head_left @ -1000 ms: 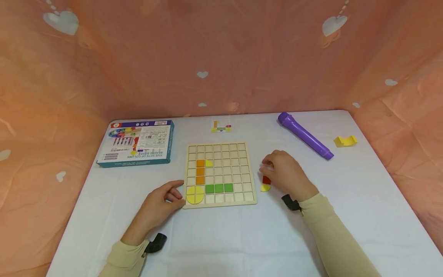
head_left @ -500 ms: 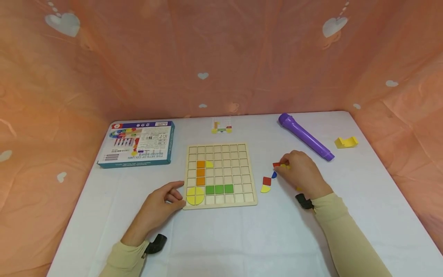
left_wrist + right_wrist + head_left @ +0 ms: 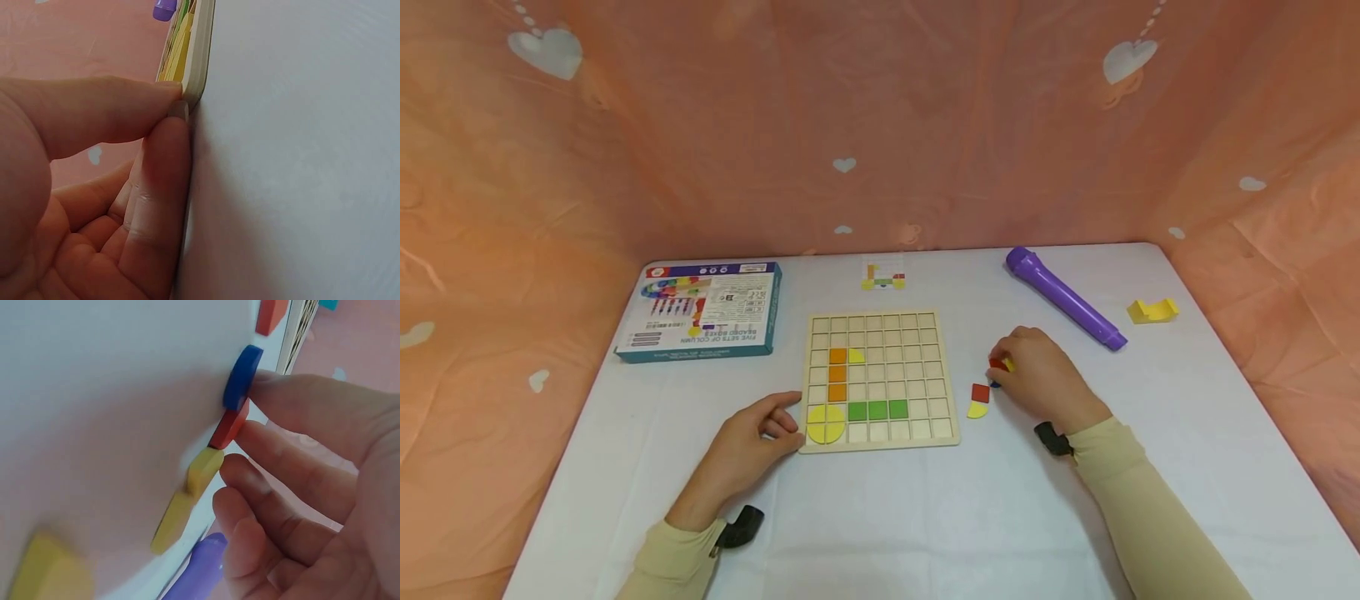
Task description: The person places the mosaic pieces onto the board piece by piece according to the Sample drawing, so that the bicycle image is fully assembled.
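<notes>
A wooden grid board (image 3: 880, 333) lies on the white table, holding orange squares (image 3: 837, 374), green squares (image 3: 877, 410) and a yellow circle of quarter pieces (image 3: 825, 424). My left hand (image 3: 741, 446) rests its thumb and index fingertip against the board's left edge. Right of the board, my right hand (image 3: 1043, 375) is at a group of loose tiles. In the right wrist view its thumb tip touches a blue half-round piece (image 3: 242, 378), and its index fingertip is at a red tile (image 3: 230, 428). Yellow pieces (image 3: 205, 472) lie beside these, near the other fingers.
A red square (image 3: 981, 392) and a yellow quarter piece (image 3: 977, 410) lie between board and right hand. Behind the board is a pattern card (image 3: 883, 272). A game box (image 3: 700, 312) stands left, a purple microphone (image 3: 1066, 298) and a yellow block (image 3: 1153, 312) right.
My right hand has moved right from the red square and yellow quarter piece to the other loose tiles, where a red tile has shifted toward the blue piece. The left hand stays at the board.
</notes>
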`<state>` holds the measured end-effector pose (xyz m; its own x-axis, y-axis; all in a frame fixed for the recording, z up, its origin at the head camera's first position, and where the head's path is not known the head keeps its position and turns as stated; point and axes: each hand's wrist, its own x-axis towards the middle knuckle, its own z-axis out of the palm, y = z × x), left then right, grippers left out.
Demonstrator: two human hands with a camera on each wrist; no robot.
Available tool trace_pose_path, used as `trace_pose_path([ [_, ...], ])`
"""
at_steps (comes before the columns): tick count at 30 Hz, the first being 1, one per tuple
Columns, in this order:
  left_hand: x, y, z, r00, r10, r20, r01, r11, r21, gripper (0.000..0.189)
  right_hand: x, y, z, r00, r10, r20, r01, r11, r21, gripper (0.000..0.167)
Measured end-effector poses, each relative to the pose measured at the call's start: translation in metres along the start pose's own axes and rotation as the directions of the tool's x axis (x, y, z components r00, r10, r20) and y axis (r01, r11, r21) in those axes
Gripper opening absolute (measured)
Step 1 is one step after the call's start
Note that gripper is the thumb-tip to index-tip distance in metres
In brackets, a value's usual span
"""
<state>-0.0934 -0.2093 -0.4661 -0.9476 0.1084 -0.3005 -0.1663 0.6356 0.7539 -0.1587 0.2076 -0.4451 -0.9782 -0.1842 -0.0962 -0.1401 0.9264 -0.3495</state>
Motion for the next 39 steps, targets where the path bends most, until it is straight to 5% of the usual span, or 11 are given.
trace_pose_path([
  [11, -0.001, -0.001, 0.000, 1.000, -0.011, -0.004, 0.011, 1.000, 0.003, 0.059, -0.005, 0.014, -0.009, 0.999, 0.045, 0.020, -0.045, 0.999, 0.010, 0.025],
  [19, -0.001, 0.000, 0.000, 1.000, -0.014, -0.004, 0.014, 1.000, 0.000, 0.058, 0.000, 0.012, -0.004, 0.999, -0.041, -0.012, 0.041, 0.999, -0.008, 0.018],
  [30, 0.000, 0.000, 0.000, 1.000, -0.001, -0.007, 0.001, 1.000, -0.003, 0.057, 0.007, -0.024, 0.006, 0.989, -0.147, -0.022, 0.148, 0.988, 0.033, 0.015],
  [39, -0.001, 0.001, 0.001, 1.000, -0.017, -0.006, 0.017, 1.000, -0.006, 0.058, 0.004, -0.064, 0.021, 0.943, -0.331, -0.047, 0.332, 0.943, 0.030, 0.011],
])
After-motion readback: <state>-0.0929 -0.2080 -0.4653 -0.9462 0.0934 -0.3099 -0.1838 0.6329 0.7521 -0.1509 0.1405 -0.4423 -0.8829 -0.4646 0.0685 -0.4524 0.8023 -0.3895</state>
